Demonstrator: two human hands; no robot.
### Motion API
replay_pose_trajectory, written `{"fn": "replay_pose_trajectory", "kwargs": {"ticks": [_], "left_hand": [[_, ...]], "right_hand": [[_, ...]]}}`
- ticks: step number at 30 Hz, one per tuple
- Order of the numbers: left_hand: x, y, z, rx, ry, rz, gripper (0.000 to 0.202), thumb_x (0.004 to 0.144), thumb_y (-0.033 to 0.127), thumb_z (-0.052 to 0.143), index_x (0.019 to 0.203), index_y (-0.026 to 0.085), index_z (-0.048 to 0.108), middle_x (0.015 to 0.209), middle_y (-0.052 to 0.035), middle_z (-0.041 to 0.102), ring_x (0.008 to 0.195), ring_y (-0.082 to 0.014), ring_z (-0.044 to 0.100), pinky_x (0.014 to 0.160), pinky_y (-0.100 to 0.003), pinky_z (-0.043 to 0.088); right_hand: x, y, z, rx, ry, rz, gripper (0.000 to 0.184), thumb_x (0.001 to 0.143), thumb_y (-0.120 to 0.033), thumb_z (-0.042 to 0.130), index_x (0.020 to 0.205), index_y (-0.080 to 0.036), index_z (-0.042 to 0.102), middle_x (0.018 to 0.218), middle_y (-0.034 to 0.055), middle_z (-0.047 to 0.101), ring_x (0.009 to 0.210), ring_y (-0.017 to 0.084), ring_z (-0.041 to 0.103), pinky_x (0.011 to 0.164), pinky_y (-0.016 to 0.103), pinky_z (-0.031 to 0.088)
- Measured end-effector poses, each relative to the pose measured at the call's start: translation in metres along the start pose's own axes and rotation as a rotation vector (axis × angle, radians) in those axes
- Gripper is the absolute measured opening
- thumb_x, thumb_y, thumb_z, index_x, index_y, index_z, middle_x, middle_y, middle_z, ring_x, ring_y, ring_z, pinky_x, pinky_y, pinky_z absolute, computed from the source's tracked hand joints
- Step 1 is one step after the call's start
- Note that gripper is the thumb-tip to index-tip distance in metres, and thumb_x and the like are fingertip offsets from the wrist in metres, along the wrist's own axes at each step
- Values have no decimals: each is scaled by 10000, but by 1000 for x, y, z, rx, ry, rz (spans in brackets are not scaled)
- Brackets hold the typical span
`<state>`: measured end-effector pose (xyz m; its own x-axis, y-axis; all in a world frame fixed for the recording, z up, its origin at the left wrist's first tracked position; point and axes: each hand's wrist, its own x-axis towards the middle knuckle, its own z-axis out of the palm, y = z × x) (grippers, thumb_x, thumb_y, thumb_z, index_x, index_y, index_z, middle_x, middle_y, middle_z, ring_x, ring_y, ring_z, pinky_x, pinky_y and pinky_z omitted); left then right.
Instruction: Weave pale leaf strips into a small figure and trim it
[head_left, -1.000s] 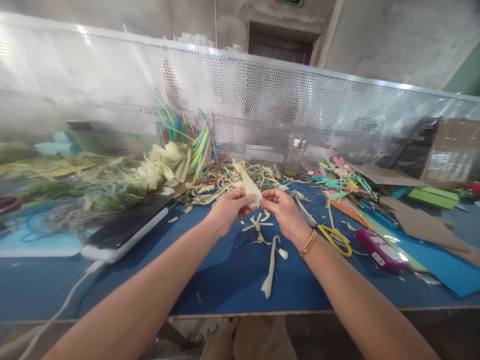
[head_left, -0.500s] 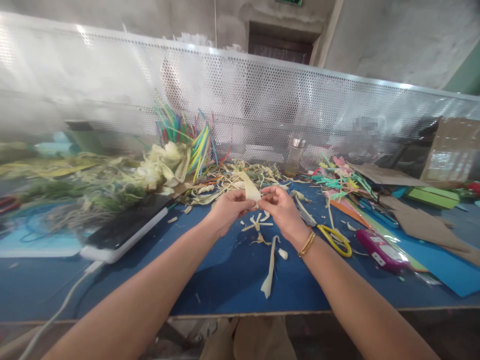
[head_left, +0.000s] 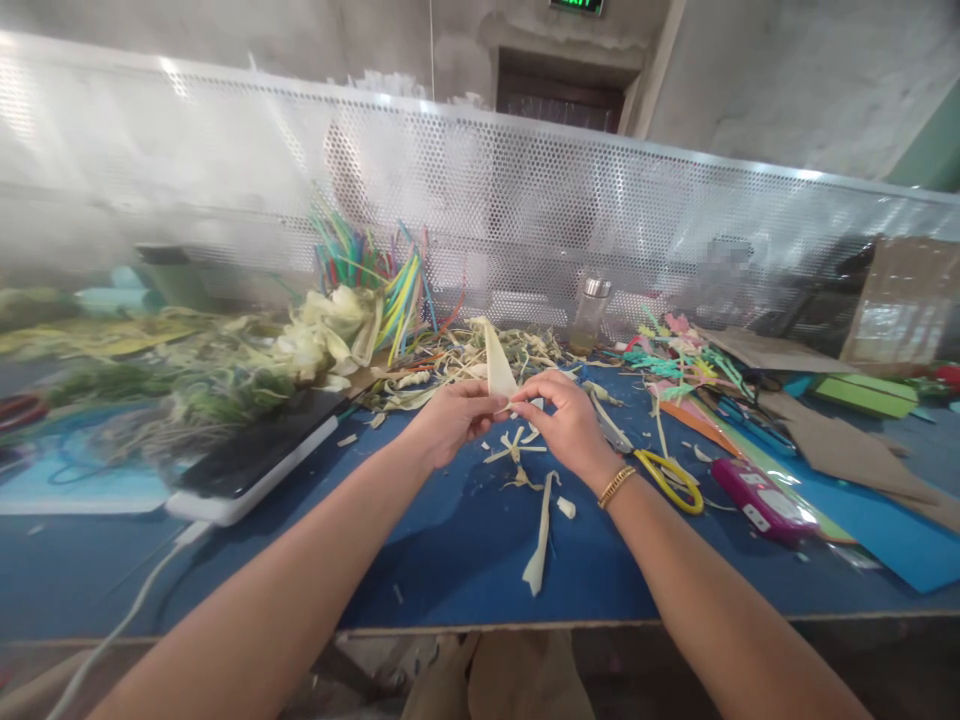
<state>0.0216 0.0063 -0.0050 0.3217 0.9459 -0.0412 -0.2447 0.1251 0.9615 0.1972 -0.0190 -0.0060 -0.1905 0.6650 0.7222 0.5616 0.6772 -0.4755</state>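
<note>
A pale, pointed piece of corn husk (head_left: 499, 362) stands up between my hands over the middle of the table. My left hand (head_left: 461, 420) pinches its lower left edge between thumb and fingers. From the other side, the fingertips of my right hand (head_left: 559, 412) close on the bottom corner. A star-shaped bundle of thin husk strips (head_left: 514, 447) lies on the table just below my hands. Nearer to me are a long curled husk strip (head_left: 541, 540) and a small pale scrap (head_left: 566, 508). Yellow-handled scissors (head_left: 671, 482) rest beside my right wrist.
Husk strips (head_left: 450, 375) are heaped behind my hands, near a glass bottle (head_left: 590, 315). A phone-like black device (head_left: 255, 450) with a white cable lies left; a purple device (head_left: 763, 498) and coloured paper (head_left: 892, 530) lie right. A perforated metal screen (head_left: 450, 170) stands behind the table.
The husk piece has tilted more upright and looks narrower, its tip higher. My right fingers have closed in on its bottom corner, nearer to my left fingers.
</note>
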Motion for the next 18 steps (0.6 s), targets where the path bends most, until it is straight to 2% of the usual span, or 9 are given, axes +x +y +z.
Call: {"fn": "replay_pose_trajectory", "kwargs": {"ticks": [8,14,18], "left_hand": [[-2,-3,4,78,-15,119,231,631,337,811,761,157,746,717,-24,676,663,-99,581,634,-216,431],[-5,-3,8,81,-21,130,240,584,295,839,767,173,743,758,-9,689,700,-103,592,704,-230,457],[-3,-5,7,57,18,134,208,592,266,828,737,159,724,721,-5,676,675,-96,601,667,-210,468]], "right_hand": [[0,1,1,-12,-40,87,67,841,-241,633,799,-194,655,850,35,631,815,169,600,788,315,465],[-2,2,7,54,-35,233,67,822,-244,612,767,-207,617,761,16,652,689,162,596,667,306,473],[-3,2,9,177,1,279,94,795,-261,639,802,-213,559,723,0,621,647,152,590,623,292,478]]}}
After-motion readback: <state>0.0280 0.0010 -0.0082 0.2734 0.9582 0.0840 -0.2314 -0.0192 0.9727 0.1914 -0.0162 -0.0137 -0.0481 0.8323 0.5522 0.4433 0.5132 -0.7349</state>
